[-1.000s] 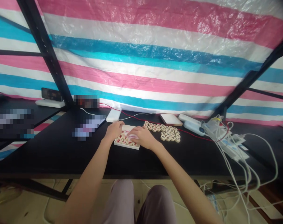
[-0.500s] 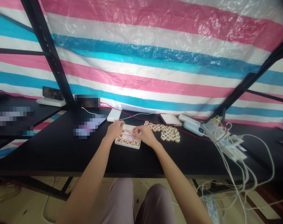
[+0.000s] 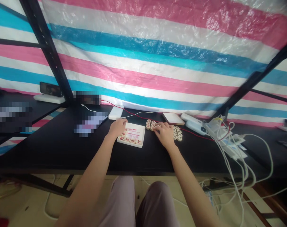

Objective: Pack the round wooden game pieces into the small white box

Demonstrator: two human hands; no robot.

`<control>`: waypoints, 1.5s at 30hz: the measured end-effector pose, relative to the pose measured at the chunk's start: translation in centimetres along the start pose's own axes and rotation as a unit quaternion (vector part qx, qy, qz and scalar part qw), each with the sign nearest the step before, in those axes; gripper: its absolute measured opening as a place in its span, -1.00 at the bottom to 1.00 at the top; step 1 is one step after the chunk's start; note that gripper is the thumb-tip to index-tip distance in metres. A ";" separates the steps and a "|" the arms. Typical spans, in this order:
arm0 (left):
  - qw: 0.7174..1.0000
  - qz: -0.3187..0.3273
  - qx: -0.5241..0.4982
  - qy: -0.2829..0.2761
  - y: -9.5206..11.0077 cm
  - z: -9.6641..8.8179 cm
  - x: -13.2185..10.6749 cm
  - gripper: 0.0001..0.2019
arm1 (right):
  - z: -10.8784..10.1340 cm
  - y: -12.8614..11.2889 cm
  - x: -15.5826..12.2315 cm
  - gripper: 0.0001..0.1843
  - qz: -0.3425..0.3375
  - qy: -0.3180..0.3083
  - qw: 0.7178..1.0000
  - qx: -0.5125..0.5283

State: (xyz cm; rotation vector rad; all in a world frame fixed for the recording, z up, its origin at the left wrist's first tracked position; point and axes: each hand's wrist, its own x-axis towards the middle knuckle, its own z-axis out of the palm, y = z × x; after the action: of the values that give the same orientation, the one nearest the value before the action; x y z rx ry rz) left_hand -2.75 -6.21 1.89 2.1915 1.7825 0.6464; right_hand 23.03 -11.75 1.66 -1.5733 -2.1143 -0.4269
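A shallow white tray [image 3: 139,130] lies on the black table [image 3: 63,148], with several round wooden pieces marked in red along its near and left sides. My left hand [image 3: 118,127] rests on the tray's left edge, fingers curled over it. A loose cluster of round game pieces [image 3: 178,135] lies to the right of the tray. My right hand [image 3: 164,133] lies on top of that cluster, fingers bent down onto the pieces; what the fingertips hold is hidden.
A white power bank [image 3: 116,112], a tan flat box [image 3: 173,118] and two white devices [image 3: 193,126] sit behind the pieces. A tangle of white cables [image 3: 231,145] hangs off the table at the right. A red wire [image 3: 134,115] crosses the back. Black frame posts [image 3: 51,56] rise left and right.
My right hand left the tray and moved right onto the loose cluster of pieces. The left hand stayed at the tray's left edge. The view shifted slightly.
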 end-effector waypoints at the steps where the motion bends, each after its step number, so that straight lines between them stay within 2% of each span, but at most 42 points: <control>1: 1.000 0.003 -0.002 0.002 0.0 0.0 0.0 -0.70 | -0.1 -0.1 0.0 -0.81 -0.001 0.003 1.000 -0.002; 6: 1.000 0.013 -0.009 0.011 0.0 0.3 -0.2 -0.68 | -0.6 -1.9 0.2 -0.74 -0.009 0.019 0.999 0.050; 10: 1.000 0.012 -0.014 0.016 -0.1 0.4 -0.3 -0.69 | -0.9 -5.3 1.4 -0.68 -0.118 -0.064 0.983 0.129; 13: 0.999 0.018 -0.020 0.026 -0.3 0.5 -0.3 -0.69 | -0.6 -8.0 2.8 -0.64 -0.188 -0.116 0.968 0.123; 15: 0.999 0.012 -0.028 0.021 -0.4 0.4 -0.2 -0.69 | -0.1 -9.2 3.9 -0.69 -0.206 -0.130 0.965 0.097; 18: 0.999 -0.010 -0.050 -0.002 -0.5 0.3 0.0 -0.69 | 0.9 -9.7 4.9 -0.75 -0.202 -0.140 0.966 0.076; 23: 0.997 -0.010 -0.070 -0.009 -0.5 0.2 0.1 -0.68 | 2.0 -9.1 5.0 -0.84 -0.168 -0.148 0.971 0.083; 28: 0.998 -0.003 -0.057 -0.003 -0.5 0.2 -0.2 -0.67 | 1.5 -8.5 4.9 -0.89 -0.119 -0.150 0.972 0.138; 31: 0.998 -0.010 -0.054 -0.006 -0.6 0.1 -0.2 -0.67 | 0.3 -6.6 4.5 -0.84 -0.084 -0.083 0.982 0.146; 34: 0.998 -0.018 -0.059 -0.021 -0.7 0.2 0.1 -0.66 | -1.2 -3.5 3.7 -0.81 -0.042 -0.030 0.994 0.095; 39: 0.998 -0.014 -0.058 -0.024 -0.8 0.4 0.6 -0.65 | -2.3 0.9 1.5 -0.85 -0.050 -0.064 0.997 0.008; 42: 0.998 -0.010 -0.054 -0.024 -0.8 0.5 0.6 -0.65 | -1.9 1.9 0.1 -0.88 -0.054 -0.074 0.996 -0.013; 45: 0.999 -0.016 -0.045 -0.025 -0.7 0.5 0.5 -0.65 | -1.4 2.0 -0.9 -0.85 -0.042 -0.057 0.997 -0.033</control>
State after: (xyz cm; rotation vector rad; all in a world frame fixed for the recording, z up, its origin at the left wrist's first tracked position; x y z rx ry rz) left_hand -3.07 -5.49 1.25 2.0970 1.7261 0.6458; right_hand 25.37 -12.57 2.33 -1.5846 -2.2810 -0.4500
